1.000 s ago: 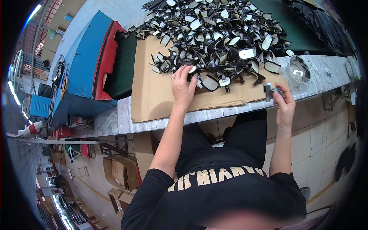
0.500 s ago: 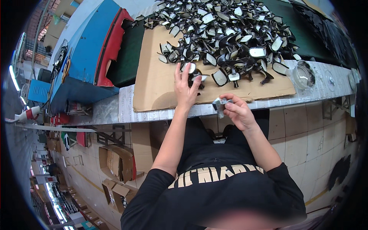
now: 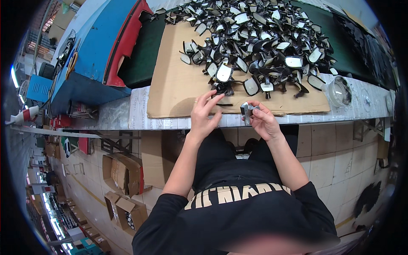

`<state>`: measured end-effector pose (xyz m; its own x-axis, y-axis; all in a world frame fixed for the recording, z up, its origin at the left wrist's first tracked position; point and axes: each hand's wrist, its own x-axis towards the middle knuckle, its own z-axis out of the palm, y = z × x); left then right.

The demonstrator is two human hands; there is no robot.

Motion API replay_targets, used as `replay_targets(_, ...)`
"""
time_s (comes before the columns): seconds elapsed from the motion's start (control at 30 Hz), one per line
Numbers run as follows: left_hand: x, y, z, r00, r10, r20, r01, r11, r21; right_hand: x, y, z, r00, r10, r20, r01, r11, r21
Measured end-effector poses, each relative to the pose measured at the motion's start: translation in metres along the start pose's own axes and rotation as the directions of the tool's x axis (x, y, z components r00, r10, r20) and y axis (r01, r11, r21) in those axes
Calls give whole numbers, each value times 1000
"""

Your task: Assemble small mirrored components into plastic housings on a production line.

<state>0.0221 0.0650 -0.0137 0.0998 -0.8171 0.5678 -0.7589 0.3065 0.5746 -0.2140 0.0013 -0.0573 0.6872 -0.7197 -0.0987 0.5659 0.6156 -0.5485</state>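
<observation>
My left hand (image 3: pixel 206 115) hangs over the near edge of the cardboard, thumb and fingers apart, holding nothing. Its fingertips are right by a black mirror-like piece with a pale rounded face (image 3: pixel 224 73), and I cannot tell whether they touch its dark base. A short dark strip (image 3: pixel 224 104) lies just beside those fingers. In my right hand (image 3: pixel 265 122), a small grey metal bracket (image 3: pixel 247 114) is pinched between thumb and fingers, over the table's front edge. A large heap of similar black pieces with pale faces (image 3: pixel 255 46) covers the far part of the cardboard.
The cardboard sheet (image 3: pixel 170 93) lies on a pale table (image 3: pixel 138 108). A round clear dish (image 3: pixel 340 91) stands at the right, with black sheets (image 3: pixel 361 46) behind it. At the left is a blue and red housing (image 3: pixel 95 51). Open cartons (image 3: pixel 123 174) stand on the floor below.
My left hand has drawn back toward me from the nearest black piece, which now shows its pale face. My right hand still holds the bracket, slightly turned.
</observation>
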Motion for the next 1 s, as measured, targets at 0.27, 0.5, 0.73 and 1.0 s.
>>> replay_targets(0.27, 13, -19, 22, 998, -57, 5, 56, 989, 139, -1, 5, -6, 1000, -18, -4, 18, 1000, -10)
replay_targets(0.5, -4, -6, 9, 775, -626, 90, 491, 507, -708, -9, -1, 0, 999, -1, -32, 0, 1000, -18)
replay_targets(0.73, -40, 33, -21, 684, -608, 403, 530, 34, -848, -35, -33, 83, 948, -318, -36, 257, 824, -505)
replay_targets(1.0, -53, 52, -31, 692, -562, 453, 512, -60, -857, -40, -22, 106, 733, -572, 368, 463, 23, -886)
